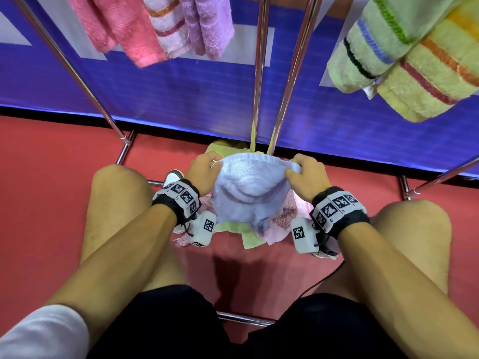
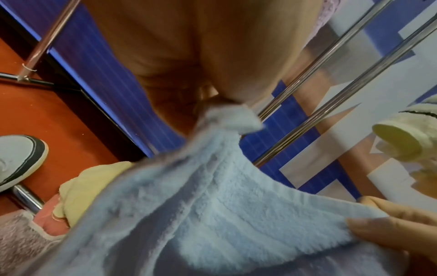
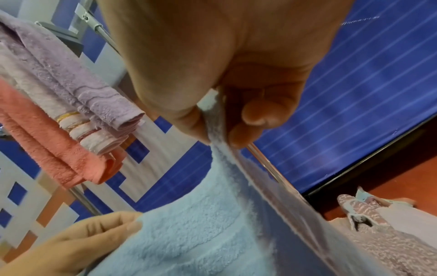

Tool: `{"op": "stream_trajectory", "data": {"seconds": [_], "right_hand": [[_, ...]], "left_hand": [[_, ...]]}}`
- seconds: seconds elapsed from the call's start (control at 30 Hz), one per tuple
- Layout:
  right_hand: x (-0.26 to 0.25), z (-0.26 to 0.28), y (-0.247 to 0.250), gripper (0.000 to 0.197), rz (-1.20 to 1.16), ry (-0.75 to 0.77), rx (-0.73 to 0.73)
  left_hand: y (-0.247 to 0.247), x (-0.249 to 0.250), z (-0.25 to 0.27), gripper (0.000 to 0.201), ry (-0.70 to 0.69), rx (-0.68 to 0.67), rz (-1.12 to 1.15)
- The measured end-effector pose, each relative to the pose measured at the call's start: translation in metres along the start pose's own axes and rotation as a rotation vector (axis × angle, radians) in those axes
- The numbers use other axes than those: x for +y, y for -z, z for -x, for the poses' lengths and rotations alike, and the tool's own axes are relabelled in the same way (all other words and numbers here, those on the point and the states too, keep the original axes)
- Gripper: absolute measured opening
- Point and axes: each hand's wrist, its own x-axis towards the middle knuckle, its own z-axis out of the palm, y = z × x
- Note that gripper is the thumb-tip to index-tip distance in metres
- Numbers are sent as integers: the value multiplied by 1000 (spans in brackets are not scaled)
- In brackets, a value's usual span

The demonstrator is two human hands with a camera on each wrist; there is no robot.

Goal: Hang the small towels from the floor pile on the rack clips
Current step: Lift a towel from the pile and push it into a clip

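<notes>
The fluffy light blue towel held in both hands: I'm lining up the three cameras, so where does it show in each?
Head: the fluffy light blue towel hangs at centre between left hand and right hand.
Left wrist: it fills the lower middle.
Right wrist: it spreads over the lower centre.
Shared landmark: the chrome rack pole behind it.

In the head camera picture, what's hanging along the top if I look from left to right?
Pink towel → white towel with orange and red stripes → lilac towel → chrome rack poles → green striped towel → yellow striped towel.
</notes>
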Motion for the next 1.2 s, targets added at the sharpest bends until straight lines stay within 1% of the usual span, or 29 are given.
{"op": "stream_trajectory", "data": {"seconds": [0.07,0.13,0.2,0.3,0.4,0.5,0.57,0.6,0.67,0.73,0.77,0.83,0.9,0.97,1.03,1.1,1.2], "right_hand": [[1,-1,-5,20,1,37,12],[0,-1,-10,17,-45,71,18],[-6,1,-12,22,-99,106,18],[-13,2,-21,27,-174,177,-6],[-24,9,-33,21,-234,218,-63],[-31,11,-45,13,-271,243,-117],[-32,9,-46,9,-279,234,-136],[-33,8,-44,11,-284,220,-136],[-30,3,-40,23,-309,200,-128],[-30,1,-39,36,-356,192,-146],[-31,0,-38,41,-365,198,-159],[-29,-1,-40,43,-324,245,-144],[-28,-2,-42,37,-256,296,-87],[-30,-4,-41,28,-232,313,-35],[-31,-5,-40,18,-176,349,-1],[-30,-5,-39,13,-83,427,24],[-26,-6,-42,14,14,502,10]], "left_hand": [[0,3,-1,8,-2,31,77],[-1,9,0,9,28,19,187],[-1,18,3,9,38,-19,324],[-2,32,10,23,22,-66,480],[-10,39,14,32,-4,-76,529],[-21,44,16,34,21,-165,586],[-25,46,19,41,15,-206,605],[-25,47,19,46,11,-215,607],[-23,49,17,57,4,-226,598],[-21,51,16,62,-12,-220,580],[-19,51,16,61,-12,-204,576],[-18,51,14,55,5,-141,574],[-15,49,11,46,18,-49,570],[-11,48,7,39,16,18,548],[-8,48,6,34,30,37,564],[-8,50,9,32,51,31,601],[-10,52,14,31,59,10,632]]}}
